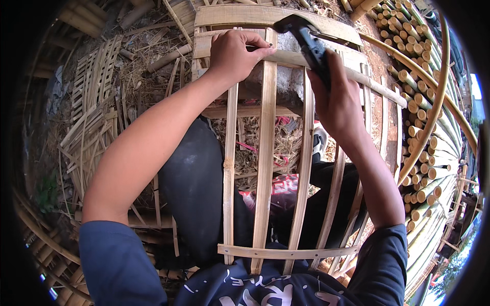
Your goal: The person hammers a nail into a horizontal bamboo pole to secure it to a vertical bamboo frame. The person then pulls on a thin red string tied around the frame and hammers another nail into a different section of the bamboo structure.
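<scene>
My left hand [236,55] pinches a small nail [270,45] between thumb and forefinger, at the top of a bamboo slat [264,153]. A bamboo crosspiece [367,80] runs under the fingers and off to the right. Raised just right of the nail is a black hammer [312,48], its head toward the left and its handle wrapped by my right hand [337,102]. Several long slats, part of one lattice, stretch back to my chest, where a thin near crosspiece [286,252] joins them with nails.
Beneath the far end lies a low wooden bench [275,18]. My legs [191,178] straddle the lattice. Stacked cut bamboo poles [426,168] fill the right side. Loose slats [97,76] and shavings cover the ground at left. A bent bamboo pole [434,107] arches at right.
</scene>
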